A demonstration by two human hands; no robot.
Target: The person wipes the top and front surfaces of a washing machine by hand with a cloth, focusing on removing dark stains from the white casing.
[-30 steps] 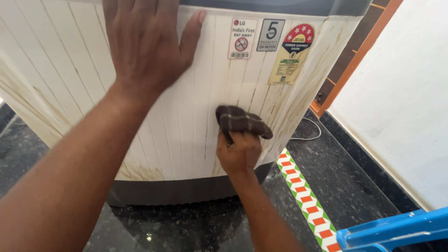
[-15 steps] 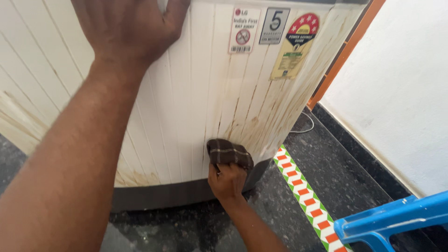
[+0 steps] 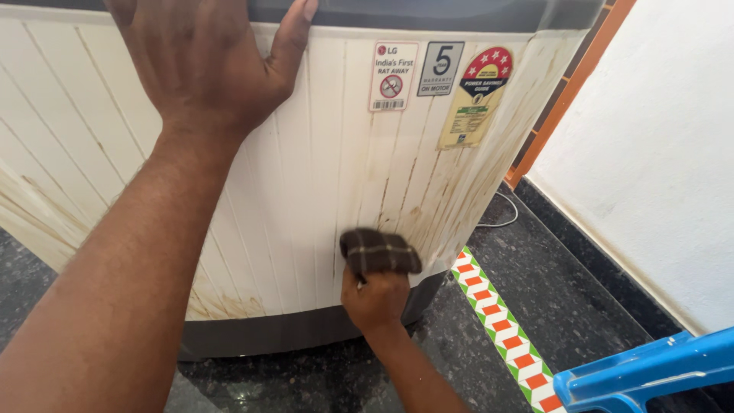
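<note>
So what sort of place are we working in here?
Probably a home laundry or utility corner: a stained cream washing machine stands on a dark polished stone floor beside a white wall, and the right hand presses a cloth to it.

1. A white rectangular sticker (image 3: 389, 76) sits near the top edge of the washing machine's cream front panel (image 3: 306, 191), upright, with red print and a round red symbol.
2. Just beside it, nearer the panel's right edge, is a smaller grey rectangular sticker (image 3: 440, 69).
3. Closest to the right edge, a taller yellow label (image 3: 475, 98) has a red arched top with white stars.
</note>
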